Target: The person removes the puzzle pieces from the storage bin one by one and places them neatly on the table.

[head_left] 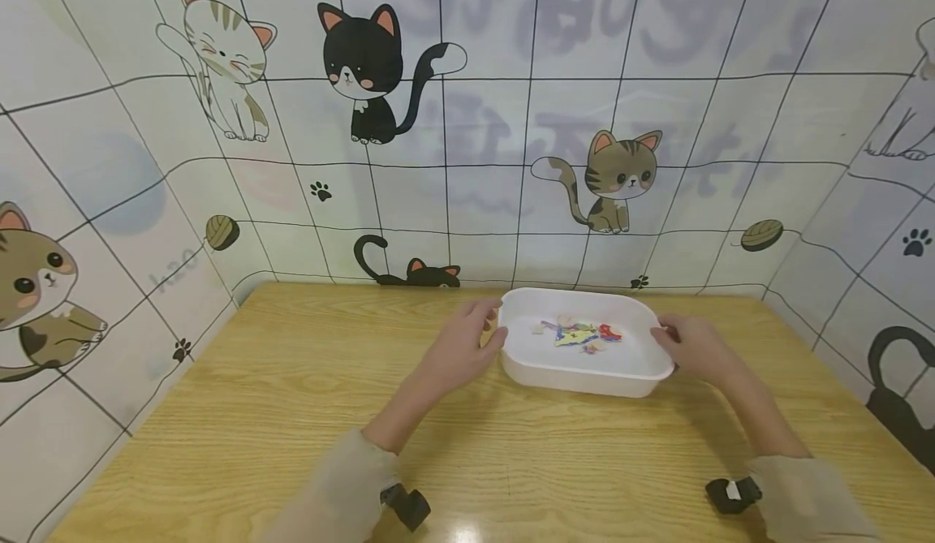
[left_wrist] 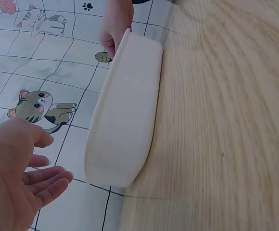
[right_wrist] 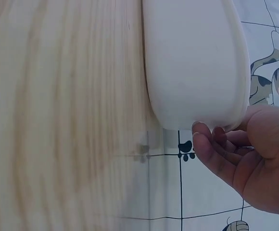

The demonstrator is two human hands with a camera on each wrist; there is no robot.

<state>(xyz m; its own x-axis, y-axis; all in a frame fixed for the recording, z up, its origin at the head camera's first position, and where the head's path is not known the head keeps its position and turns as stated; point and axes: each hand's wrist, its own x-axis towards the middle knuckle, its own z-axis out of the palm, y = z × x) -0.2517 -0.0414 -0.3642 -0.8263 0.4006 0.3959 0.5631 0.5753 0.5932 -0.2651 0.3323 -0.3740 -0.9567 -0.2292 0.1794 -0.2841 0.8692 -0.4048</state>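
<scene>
A white plastic basin (head_left: 584,382) stands on the table toward its far side. Several small flat pieces (head_left: 577,334) lie in it, mainly yellow, red and pale; their kind is too small to make out. My right hand (head_left: 697,348) holds the basin's right end, thumb over the rim and fingers bent beneath it, as the right wrist view also shows. At the opposite end is my left hand (head_left: 460,344). In the left wrist view a gap shows between the loosely spread left fingers (left_wrist: 48,190) and the basin wall (left_wrist: 122,115).
The wooden table (head_left: 467,446) runs up to a white cloth (head_left: 482,121) with a cat and grid print, which hangs behind it and on both sides. Black straps with small blocks (head_left: 412,509) sit at both sleeve cuffs.
</scene>
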